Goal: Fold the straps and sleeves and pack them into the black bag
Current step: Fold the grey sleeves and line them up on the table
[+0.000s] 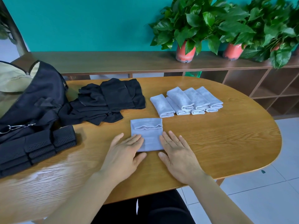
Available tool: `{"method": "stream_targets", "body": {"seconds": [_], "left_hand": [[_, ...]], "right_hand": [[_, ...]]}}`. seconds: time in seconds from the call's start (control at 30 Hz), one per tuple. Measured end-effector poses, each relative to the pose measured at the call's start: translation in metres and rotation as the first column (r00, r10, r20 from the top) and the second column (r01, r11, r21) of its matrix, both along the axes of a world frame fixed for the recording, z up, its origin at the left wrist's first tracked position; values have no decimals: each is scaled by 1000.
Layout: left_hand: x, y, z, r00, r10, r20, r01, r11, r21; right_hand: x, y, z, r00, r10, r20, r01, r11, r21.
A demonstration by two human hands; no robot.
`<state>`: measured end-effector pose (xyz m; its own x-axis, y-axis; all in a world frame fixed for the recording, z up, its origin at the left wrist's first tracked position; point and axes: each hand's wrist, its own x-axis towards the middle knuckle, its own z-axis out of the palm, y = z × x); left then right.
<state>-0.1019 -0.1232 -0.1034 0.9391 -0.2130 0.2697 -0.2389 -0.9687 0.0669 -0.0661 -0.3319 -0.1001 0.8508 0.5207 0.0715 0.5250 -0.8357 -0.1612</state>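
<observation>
1. The black bag (pixel 37 97) stands at the left end of the wooden surface (pixel 210 143). The edge of the view cuts it, so I cannot see its whole shape or what is inside. A beige cloth thing (pixel 13 80) behind it is also cut off, and I cannot tell what it is.
2. The perforated black straps (pixel 37 147) lie folded in a stack just in front of the bag. Their left ends go out of view, so I cannot count them surely.
3. The black sleeves (pixel 110 99) make one pile beside the bag. It is dark on dark, and single pieces are hard to separate.
4. The folded grey sleeves (pixel 186 101) lie in a group further right. I count about seven, in two layers, with the lower ones mostly covered.
5. One more grey sleeve (pixel 146 135) lies flat and alone near the front, with a fold across its far end.
6. The left hand (pixel 124 149) lies flat, its fingers (pixel 137 139) straight and a little spread. The tips rest on the left lower part of this sleeve and grip nothing.
7. The right hand (pixel 176 151) is also flat with its fingers (pixel 168 138) straight. The first finger touches the right edge of the sleeve and the others lie on the surface.
8. On the shelf (pixel 113 62) behind, two red pots (pixel 185 53) show clearly, and leaves almost hide a third.
</observation>
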Motion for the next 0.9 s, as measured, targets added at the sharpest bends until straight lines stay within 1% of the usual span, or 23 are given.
{"method": "stream_targets", "body": {"seconds": [0.07, 0.13, 0.27, 0.33, 0.4, 0.47, 0.57, 0.67, 0.73, 0.8, 0.83, 0.87, 0.9], "left_hand": [[2, 4, 0, 998, -34, 56, 36, 998, -41], [3, 5, 1, 994, -61, 92, 65, 997, -41], [-2, 5, 6, 993, -90, 72, 91, 996, -7], [-7, 3, 8, 994, -87, 65, 89, 995, -41], [-10, 2, 12, 997, -55, 51, 61, 991, -118], [-12, 2, 15, 996, -54, 67, 64, 985, -157], [-18, 1, 20, 992, -121, 25, 123, 984, -126], [-15, 3, 13, 982, -186, -43, 182, 980, -85], [-10, 8, 9, 980, -195, -41, 190, 977, -99], [-3, 14, 6, 980, -198, -26, 192, 971, -143], [0, 15, 8, 981, -190, -32, 181, 966, -184], [3, 16, 11, 984, -166, -69, 144, 956, -256], [8, 16, 17, 982, -145, -122, 92, 928, -361]], "right_hand": [[0, 0, 2, 998, -4, 59, 7, 999, -47], [-1, 0, 5, 987, -2, 158, 16, 996, -88], [-12, 2, 12, 969, 12, 249, -8, 1000, -15], [-13, 5, 15, 965, 36, 259, -40, 999, 11], [-8, 8, 15, 971, 83, 226, -85, 996, -2], [-3, 9, 12, 981, 100, 166, -101, 995, -3], [0, 7, 12, 996, 85, 41, -87, 995, 51], [0, 5, 11, 995, 95, 28, -98, 988, 121], [0, 3, 13, 994, 114, 5, -113, 977, 183], [3, -1, 14, 989, 131, -69, -108, 956, 272], [5, -4, 15, 984, 120, -128, -71, 939, 336], [8, -5, 17, 975, 97, -198, -9, 915, 404], [12, -5, 21, 963, 64, -261, 67, 884, 464]]}}
